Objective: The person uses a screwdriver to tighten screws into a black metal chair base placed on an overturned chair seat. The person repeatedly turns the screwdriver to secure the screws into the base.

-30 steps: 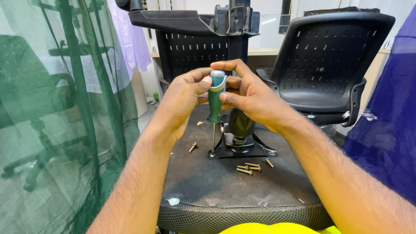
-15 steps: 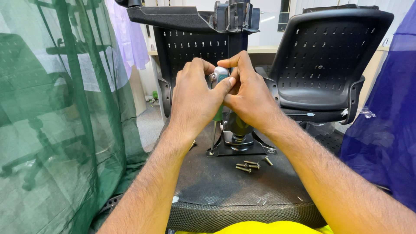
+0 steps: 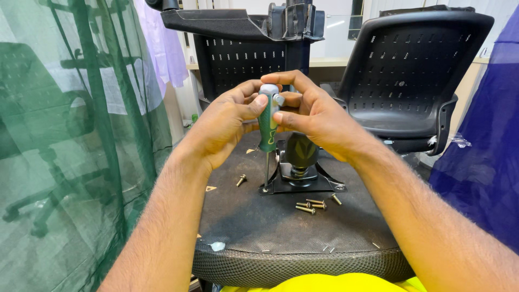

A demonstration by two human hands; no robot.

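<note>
A green-handled screwdriver [image 3: 267, 125] stands upright, its tip at the front left corner of a black metal mounting plate [image 3: 303, 184]. My left hand [image 3: 221, 127] wraps the handle from the left, thumb across it. My right hand [image 3: 313, 116] grips the grey top of the handle from the right. The plate sits on the underside of an upturned black chair seat [image 3: 281, 227], with a black cylinder [image 3: 301, 151] rising from its middle.
Loose screws [image 3: 311, 205] lie on the seat near the plate, and one screw [image 3: 241, 180] lies left of it. A black office chair [image 3: 416, 81] stands behind right. Green netting [image 3: 65, 151] hangs left, blue cloth [image 3: 481, 162] right.
Both hands have shifted around the handle: the left hand covered it half a second ago and now sits lower and to the left, so the green handle shows again.
</note>
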